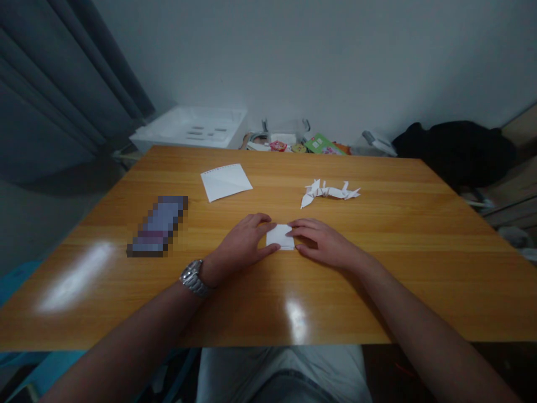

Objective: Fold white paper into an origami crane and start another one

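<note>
A small folded piece of white paper lies flat on the wooden table in front of me, with layered edges along its near side. My left hand, a metal watch on its wrist, holds the paper's left side, thumb on the near left corner and fingers at the far left. From the other side my right hand holds the right edge, its fingertips on the paper's far right part and its thumb by the near right corner. Beyond my right hand lie white folded-paper figures, touching or overlapping one another.
A white sheet with a perforated edge lies at the back left of the table. A blurred-out phone-like object is on the left. Behind the table stand a white plastic tray, a green booklet and dark cloth.
</note>
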Tool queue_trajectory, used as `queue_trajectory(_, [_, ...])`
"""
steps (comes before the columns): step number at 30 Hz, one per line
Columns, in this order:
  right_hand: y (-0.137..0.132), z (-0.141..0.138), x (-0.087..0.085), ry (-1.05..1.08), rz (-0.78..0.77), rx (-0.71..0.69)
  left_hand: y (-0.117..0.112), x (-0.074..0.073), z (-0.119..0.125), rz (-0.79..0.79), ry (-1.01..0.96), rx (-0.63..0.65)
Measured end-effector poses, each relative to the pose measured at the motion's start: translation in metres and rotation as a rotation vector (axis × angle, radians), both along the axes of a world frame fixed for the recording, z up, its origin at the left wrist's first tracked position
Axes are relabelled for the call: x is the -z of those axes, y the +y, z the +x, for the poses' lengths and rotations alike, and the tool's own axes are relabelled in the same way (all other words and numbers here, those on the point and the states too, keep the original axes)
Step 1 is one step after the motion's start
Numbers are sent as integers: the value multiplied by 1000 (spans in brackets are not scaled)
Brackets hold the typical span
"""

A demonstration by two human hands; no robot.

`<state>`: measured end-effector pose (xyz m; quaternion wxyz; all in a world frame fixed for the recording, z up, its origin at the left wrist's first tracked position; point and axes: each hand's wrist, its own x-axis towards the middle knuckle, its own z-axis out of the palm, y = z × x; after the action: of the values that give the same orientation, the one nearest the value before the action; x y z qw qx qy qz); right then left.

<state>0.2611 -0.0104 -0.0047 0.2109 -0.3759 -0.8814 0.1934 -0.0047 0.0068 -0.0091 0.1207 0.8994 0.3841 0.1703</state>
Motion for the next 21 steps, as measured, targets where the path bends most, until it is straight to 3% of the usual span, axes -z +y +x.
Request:
queue_trajectory(12, [3,-6,9,150,6,7,-1,-2,4,7,-5,19])
queue_trajectory(21, [-1,-9,-2,190,-42,143,-2,0,7,-2,-43,-37])
